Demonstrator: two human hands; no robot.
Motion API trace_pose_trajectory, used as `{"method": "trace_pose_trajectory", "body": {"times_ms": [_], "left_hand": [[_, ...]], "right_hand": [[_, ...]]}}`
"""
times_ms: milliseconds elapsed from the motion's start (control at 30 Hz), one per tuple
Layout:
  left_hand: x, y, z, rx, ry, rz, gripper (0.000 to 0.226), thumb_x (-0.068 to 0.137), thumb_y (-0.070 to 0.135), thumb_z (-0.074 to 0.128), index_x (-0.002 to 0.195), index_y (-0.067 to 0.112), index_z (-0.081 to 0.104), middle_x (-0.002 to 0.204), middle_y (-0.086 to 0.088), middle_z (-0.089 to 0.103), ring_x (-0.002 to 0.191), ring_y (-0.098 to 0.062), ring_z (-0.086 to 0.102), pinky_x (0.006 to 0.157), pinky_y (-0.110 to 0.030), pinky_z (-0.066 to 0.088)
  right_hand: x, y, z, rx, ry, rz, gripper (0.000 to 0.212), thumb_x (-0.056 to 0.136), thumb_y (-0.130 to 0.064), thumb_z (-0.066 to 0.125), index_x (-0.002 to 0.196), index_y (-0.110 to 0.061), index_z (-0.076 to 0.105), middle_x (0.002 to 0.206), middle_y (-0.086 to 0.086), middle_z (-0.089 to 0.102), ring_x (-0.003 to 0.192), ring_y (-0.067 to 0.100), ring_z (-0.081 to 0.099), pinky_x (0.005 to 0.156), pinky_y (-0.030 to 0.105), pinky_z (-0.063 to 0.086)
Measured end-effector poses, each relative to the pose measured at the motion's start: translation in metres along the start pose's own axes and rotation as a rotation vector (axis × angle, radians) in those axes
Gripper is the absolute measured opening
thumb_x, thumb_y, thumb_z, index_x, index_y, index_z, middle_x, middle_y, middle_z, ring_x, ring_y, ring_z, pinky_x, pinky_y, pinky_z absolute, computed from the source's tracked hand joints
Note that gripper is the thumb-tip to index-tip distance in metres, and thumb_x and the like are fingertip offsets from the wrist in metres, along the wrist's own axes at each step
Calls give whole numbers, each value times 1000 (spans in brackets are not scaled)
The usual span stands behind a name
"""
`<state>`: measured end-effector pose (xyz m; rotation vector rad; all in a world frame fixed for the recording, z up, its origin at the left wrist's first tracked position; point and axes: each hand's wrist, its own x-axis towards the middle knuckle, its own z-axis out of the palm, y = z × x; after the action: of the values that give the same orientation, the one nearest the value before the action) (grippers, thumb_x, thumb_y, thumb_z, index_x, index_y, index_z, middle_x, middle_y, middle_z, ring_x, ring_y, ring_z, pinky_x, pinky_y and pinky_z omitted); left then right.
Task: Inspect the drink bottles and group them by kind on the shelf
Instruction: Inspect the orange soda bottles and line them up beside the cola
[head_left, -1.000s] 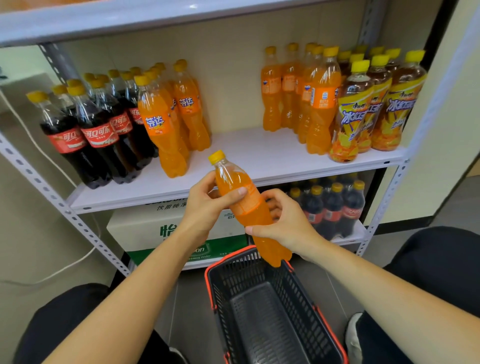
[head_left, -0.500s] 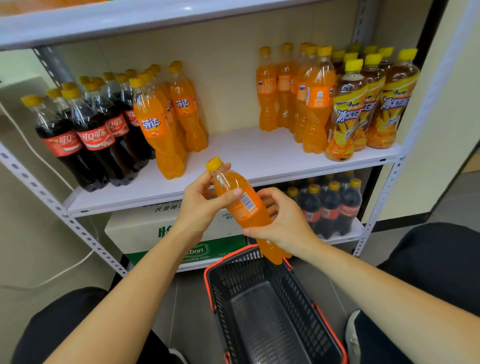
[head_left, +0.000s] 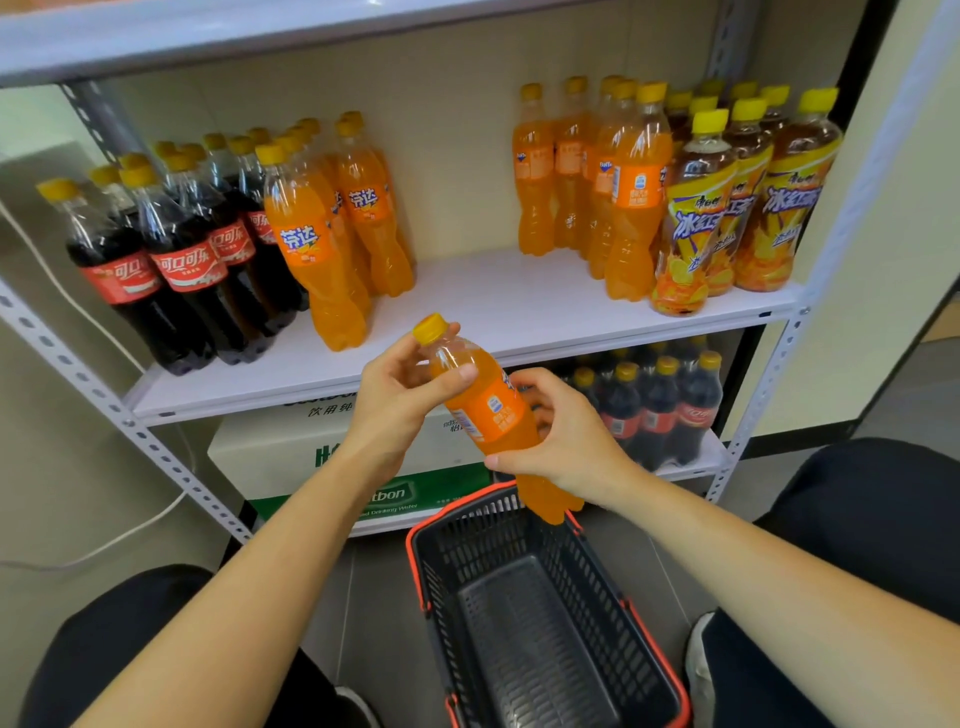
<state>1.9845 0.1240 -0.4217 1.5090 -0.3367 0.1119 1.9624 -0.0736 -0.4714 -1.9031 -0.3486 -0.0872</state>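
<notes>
I hold one orange soda bottle (head_left: 488, 410) with a yellow cap, tilted, in front of the shelf edge. My left hand (head_left: 400, 400) grips its neck and upper part; my right hand (head_left: 561, 441) grips its lower body. On the white shelf (head_left: 483, 306) stand several cola bottles (head_left: 176, 270) at the left, several orange soda bottles (head_left: 332, 244) beside them, a second orange soda group (head_left: 602, 176) at the right, and several iced tea bottles (head_left: 727, 208) at the far right.
A black basket with a red rim (head_left: 530, 618) sits on the floor below my hands, nothing inside. The lower shelf holds a white and green water carton (head_left: 291, 452) and several cola bottles (head_left: 654, 405). My knees flank the basket.
The bottle has turned in my hands, so its label's printed side now faces me. Both hands keep their grip and sit slightly lower in view.
</notes>
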Motion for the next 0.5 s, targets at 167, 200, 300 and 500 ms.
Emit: {"method": "trace_pose_trajectory", "body": {"times_ms": [167,200,300,500], "left_hand": [[0,1,-5,-18,-14,15,40,73,26,85,111,22,73,110,0,75,99,-20,72,80,-32,58],[-1,1,-6,-31,-26,11,39,76,21,82,113,15,70,110,-3,74,99,-22,71,81,-35,58],[-2,-1,-8,-38,-69,8,32,81,17,77,112,12,69,106,1,75,98,-20,71,87,-41,58],[-4,5,-5,-3,-100,56,35,81,26,80,112,16,70,109,2,75,102,-18,71,84,-31,57]], "right_hand": [[0,0,3,-72,2,-16,85,68,-36,94,138,-32,46,127,-9,54,113,7,58,92,27,53],[0,0,2,-63,-34,-5,84,70,-32,94,139,-30,45,129,-7,53,114,9,58,93,28,53],[2,-1,-2,49,-133,20,74,76,-17,90,134,-28,46,124,-10,61,107,3,65,82,17,55],[-2,-1,2,99,-106,14,72,73,-17,92,129,-30,49,122,-12,66,105,-2,67,81,14,54]]}}
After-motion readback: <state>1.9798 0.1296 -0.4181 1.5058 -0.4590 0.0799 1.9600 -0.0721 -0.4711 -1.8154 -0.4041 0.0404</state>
